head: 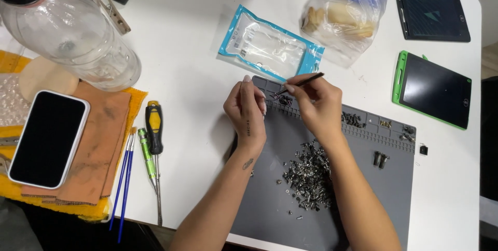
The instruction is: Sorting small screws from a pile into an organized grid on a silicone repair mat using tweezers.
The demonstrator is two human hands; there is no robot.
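Screws (pixel 309 173) piled on mat (pixel 270 199), R hand (pixel 317 107) w/ tweezers (pixel 301 82).

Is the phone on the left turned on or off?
It looks off or asleep. The white-edged phone lies face up on the brown cloth, and its screen is plain black.

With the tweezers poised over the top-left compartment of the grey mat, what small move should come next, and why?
Probably lower the tweezers tips into that compartment and release or seat the tiny part there. The right hand pinches the tweezers with tips aimed at the small dark parts, and the left hand steadies beside them on the grey mat.
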